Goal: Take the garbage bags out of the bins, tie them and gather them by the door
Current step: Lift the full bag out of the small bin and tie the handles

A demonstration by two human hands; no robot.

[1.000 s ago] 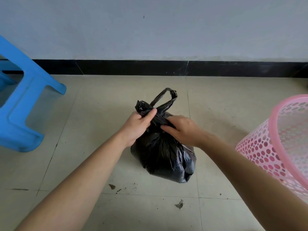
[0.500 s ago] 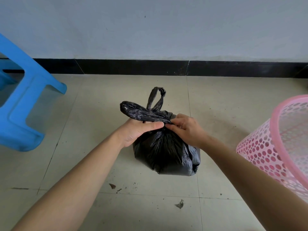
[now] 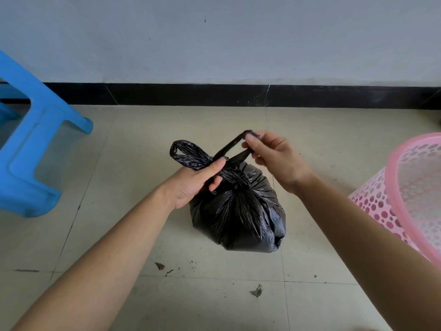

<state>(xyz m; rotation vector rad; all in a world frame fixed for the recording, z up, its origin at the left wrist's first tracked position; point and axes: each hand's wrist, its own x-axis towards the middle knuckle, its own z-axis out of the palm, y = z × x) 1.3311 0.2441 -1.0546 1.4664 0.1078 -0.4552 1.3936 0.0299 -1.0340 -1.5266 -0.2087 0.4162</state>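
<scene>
A full black garbage bag [image 3: 241, 216] sits on the tiled floor in the middle of the view, its neck gathered. My left hand [image 3: 193, 183] grips the left handle loop at the neck, thumb laid across the twisted plastic. My right hand [image 3: 274, 156] pinches the other handle loop and holds it up and to the right of the neck. A pink perforated bin [image 3: 410, 194] stands empty at the right edge, close to my right forearm.
A blue plastic stool [image 3: 31, 149] stands at the left. A grey wall with a black skirting board [image 3: 214, 95] runs across the back. Small bits of debris [image 3: 256, 291] lie on the tiles in front of the bag.
My right hand left the bag's neck and rose up and right, pulling one handle loop taut. My left hand shifted its grip on the other loop. The bag settled slightly right.
</scene>
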